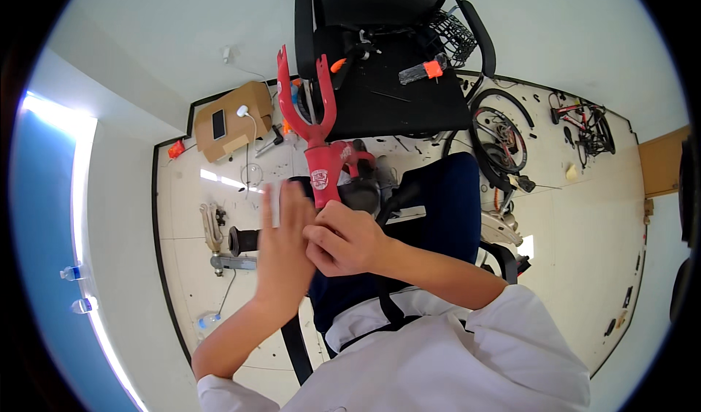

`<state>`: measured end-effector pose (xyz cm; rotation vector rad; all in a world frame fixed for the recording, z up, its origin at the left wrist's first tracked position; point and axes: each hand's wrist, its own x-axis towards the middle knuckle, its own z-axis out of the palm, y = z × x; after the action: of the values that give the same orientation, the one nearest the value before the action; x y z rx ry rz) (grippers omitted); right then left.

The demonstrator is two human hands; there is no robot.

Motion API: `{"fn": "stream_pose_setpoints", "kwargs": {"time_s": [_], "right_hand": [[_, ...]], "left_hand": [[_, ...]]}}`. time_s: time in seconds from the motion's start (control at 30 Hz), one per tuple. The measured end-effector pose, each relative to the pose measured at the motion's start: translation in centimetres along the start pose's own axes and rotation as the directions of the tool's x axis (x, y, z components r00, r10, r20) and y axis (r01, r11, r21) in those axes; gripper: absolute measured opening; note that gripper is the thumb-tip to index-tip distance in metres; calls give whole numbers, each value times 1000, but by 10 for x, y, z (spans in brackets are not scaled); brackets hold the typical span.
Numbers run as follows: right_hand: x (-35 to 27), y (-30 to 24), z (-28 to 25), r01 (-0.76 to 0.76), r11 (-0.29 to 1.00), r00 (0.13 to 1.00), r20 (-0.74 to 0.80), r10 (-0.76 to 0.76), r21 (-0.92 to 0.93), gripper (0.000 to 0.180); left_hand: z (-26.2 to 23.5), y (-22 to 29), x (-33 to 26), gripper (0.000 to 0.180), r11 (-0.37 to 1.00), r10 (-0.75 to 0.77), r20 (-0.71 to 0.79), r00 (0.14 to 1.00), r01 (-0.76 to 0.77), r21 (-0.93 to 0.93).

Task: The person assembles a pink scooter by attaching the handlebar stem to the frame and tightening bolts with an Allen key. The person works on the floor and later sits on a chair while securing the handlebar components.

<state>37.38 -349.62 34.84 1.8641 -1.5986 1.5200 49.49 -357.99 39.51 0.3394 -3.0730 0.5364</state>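
Observation:
A red bicycle fork (317, 131) points its two prongs away from me, its lower end running into a red head tube (322, 174) with a white emblem. A short red frame piece joins the tube's right side. At the tube's near end is my right hand (349, 240), closed with thumb and fingers curled together; what they hold, if anything, is hidden. My left hand (283, 240) is upright beside it, fingers stretched out and smeared by motion, its palm edge close against the right hand's fingers. The left hand appears to hold nothing.
Ahead stands a black office chair (394, 109) with tools on its seat. A cardboard box (234, 123) carrying a phone (219, 124) lies left. Bicycle wheels (499, 131), a small red bicycle frame (584, 123), metal parts (213, 229) and a plastic bottle (209, 320) lie on the floor.

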Motion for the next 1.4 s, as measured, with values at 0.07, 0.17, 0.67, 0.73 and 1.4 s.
{"fn": "stream_pose_setpoints", "kwargs": {"time_s": [0.07, 0.17, 0.67, 0.73, 1.4], "right_hand": [[0, -1, 6, 14, 1000, 999, -30, -14, 17, 24], [-1, -11, 16, -30, 994, 999, 22, 27, 107, 26], [-16, -11, -31, -56, 966, 954, 272, 126, -251, 17], [-17, 0, -48, -11, 962, 961, 263, 86, -273, 17], [-88, -4, -251, -800, 597, 513, 447, 733, -62, 34]], "left_hand": [[7, -19, -14, 30, 1000, -6, 204, 979, 9, -14], [14, -39, -22, 24, 983, 11, 315, 949, 48, -179], [67, 28, -25, 17, 655, -305, 194, 932, 354, -668], [63, 41, -7, 19, 635, -310, 187, 932, 349, -689], [36, 74, 42, 34, 596, -289, 224, 931, 358, -719]]}}
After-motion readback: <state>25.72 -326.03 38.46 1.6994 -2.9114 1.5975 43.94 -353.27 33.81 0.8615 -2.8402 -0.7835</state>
